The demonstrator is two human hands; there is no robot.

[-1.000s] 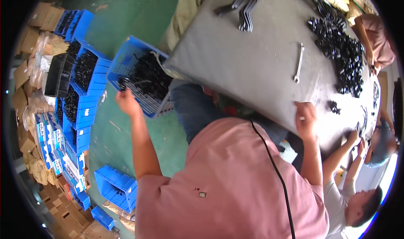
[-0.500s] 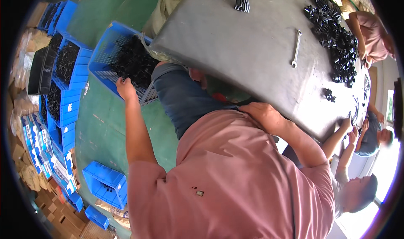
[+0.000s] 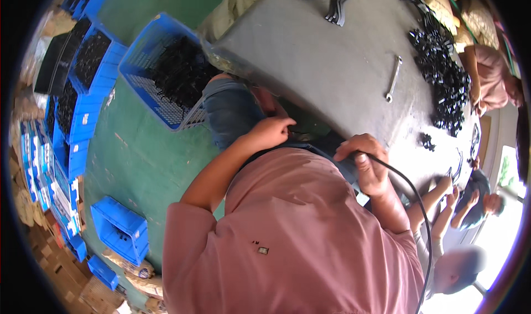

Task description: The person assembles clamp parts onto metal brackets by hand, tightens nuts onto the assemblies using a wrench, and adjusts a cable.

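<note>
My left hand [image 3: 271,131] is over my lap with its fingers curled in. Whatever it may hold is too small or hidden to make out. At the table's near edge, my right hand [image 3: 366,162] grips a black cable [image 3: 412,184], which curves away down past my right side. To the left of my knee stands a blue perforated crate [image 3: 145,43] with a heap of thin black parts [image 3: 180,73] inside. The grey table [image 3: 326,65] carries a silver wrench [image 3: 394,80] and a bundle of bent black strips [image 3: 338,4].
A long pile of small black parts [image 3: 442,81] covers the table's far right side, where other people work. Stacked blue bins [image 3: 102,65] line the left, and a blue bin [image 3: 120,231] sits on the green floor [image 3: 144,153].
My left hand has left the crate and come over to my lap. My right hand has lifted from my thigh and now holds the black cable. The view has shifted slightly.
</note>
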